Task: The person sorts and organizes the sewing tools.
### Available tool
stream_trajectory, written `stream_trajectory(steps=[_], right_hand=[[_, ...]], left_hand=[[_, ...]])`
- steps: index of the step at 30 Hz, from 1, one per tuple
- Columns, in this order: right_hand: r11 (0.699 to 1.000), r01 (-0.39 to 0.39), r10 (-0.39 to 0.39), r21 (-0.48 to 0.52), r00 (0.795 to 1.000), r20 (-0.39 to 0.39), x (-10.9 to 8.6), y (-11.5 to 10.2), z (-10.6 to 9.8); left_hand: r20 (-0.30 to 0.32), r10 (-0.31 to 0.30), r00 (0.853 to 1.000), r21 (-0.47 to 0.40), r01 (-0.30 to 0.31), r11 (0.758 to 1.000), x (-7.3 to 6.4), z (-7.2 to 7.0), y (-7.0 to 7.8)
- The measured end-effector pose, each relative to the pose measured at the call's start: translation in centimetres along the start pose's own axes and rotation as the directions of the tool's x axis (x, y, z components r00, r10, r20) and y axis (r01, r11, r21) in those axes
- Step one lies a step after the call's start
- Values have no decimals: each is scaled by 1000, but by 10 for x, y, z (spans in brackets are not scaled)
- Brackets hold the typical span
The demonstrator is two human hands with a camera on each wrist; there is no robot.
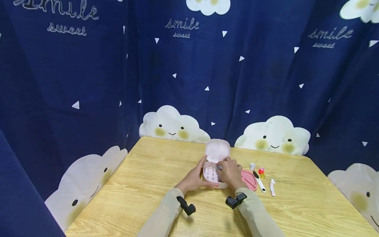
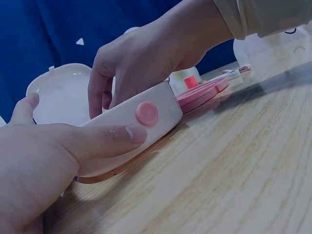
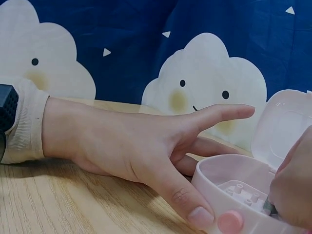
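Observation:
A pale pink sewing box point(image 1: 211, 179) sits on the table with its lid point(image 1: 217, 150) raised. Rows of small pegs point(image 1: 208, 173) stand inside it. My left hand point(image 1: 193, 177) holds the box at its left side, the thumb along the front wall beside a round pink button point(image 2: 146, 113) and the other fingers round the side and back. Reaching in from the right, my right hand point(image 1: 231, 171) has curled fingers inside the box and pinches a small dark grey thing point(image 1: 219, 167). Its kind cannot be made out, as the fingers cover most of it.
Right of the box lies a pink tray-like piece point(image 1: 249, 180). Beyond it are a white spool point(image 1: 252, 166), a red spool point(image 1: 261, 170), a yellow spool point(image 1: 262, 176), a slim black-and-white tool point(image 1: 259, 182) and a white-and-pink strip point(image 1: 272, 189). A blue curtain point(image 1: 189, 65) hangs behind the table.

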State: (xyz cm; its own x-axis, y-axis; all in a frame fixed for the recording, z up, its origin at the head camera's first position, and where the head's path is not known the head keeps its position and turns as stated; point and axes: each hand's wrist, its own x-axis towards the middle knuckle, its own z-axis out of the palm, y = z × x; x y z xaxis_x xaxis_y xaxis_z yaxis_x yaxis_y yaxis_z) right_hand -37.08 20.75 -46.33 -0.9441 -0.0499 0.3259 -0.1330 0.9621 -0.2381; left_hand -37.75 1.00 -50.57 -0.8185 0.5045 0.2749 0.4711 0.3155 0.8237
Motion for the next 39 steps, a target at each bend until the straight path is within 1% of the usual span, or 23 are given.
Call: stream_trajectory(steps=[9, 16, 22, 26, 31, 37, 39], right_hand=[[1000, 15, -15, -2, 1000, -8, -1, -1, -2], [1000, 23, -22, 10, 1000, -20, -1, 0, -2], [1000, 24, -24, 1, 1000, -8, -1, 0, -4], [1000, 17, -17, 5, 1000, 15, -2, 0, -9], [997, 4, -8, 76, 999, 47, -2, 5, -18], [988, 42, -46, 151, 999, 23, -2, 18, -29], [979, 47, -53, 201, 998, 24, -2, 22, -33]], left_hand=[[-2, -2, 1000, 2, 2, 1000, 0, 0, 0], [3, 11, 1000, 8, -11, 1000, 0, -1, -1], [8, 18, 1000, 7, -18, 1000, 1, -1, -1], [11, 18, 1000, 16, -18, 1000, 1, -1, 0], [9, 10, 1000, 14, -10, 1000, 2, -2, 1], [6, 3, 1000, 13, -4, 1000, 1, -1, 0], [5, 3, 1000, 1, -3, 1000, 0, -1, 1]])
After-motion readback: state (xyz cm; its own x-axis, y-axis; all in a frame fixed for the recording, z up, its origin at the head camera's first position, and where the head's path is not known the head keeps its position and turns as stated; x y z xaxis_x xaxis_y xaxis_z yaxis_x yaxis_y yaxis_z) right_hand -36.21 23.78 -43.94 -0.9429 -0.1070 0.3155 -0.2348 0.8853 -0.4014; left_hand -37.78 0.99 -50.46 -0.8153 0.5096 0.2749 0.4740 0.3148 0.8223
